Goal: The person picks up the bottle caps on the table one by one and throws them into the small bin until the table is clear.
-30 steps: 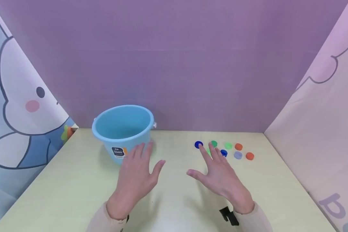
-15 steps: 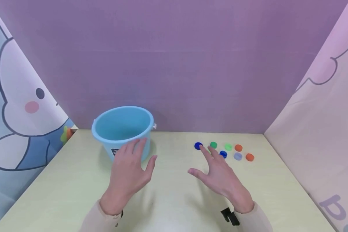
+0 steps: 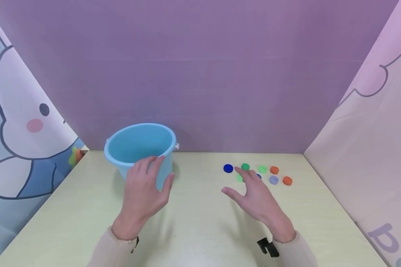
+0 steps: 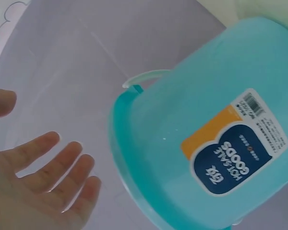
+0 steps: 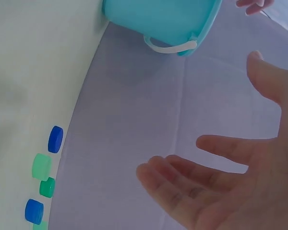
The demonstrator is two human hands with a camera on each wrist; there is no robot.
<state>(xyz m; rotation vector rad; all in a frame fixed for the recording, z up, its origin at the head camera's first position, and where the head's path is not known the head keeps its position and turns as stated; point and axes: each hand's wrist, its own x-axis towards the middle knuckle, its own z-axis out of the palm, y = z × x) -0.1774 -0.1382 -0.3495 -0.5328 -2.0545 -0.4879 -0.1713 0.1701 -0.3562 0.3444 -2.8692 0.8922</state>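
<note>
A light blue bucket stands upright at the back left of the table; its label faces me in the left wrist view. My left hand hovers in front of the bucket with fingers spread and slightly bent, holding nothing; the left wrist view shows it apart from the bucket wall. Over the table, my right hand is loosely spread and grips nothing. Just beyond its fingertips lie several bottle caps: a dark blue cap, a green cap, a lavender cap and an orange cap. Its fingers partly hide some caps.
A purple wall cloth rises behind the pale table. Printed side cloths flank the table left and right. The bucket's white handle hangs down along its side.
My left hand has shifted left and slightly up across the bucket's front, now covering its label in the head view. My right hand has drifted slightly right, its fingers a little more bent.
</note>
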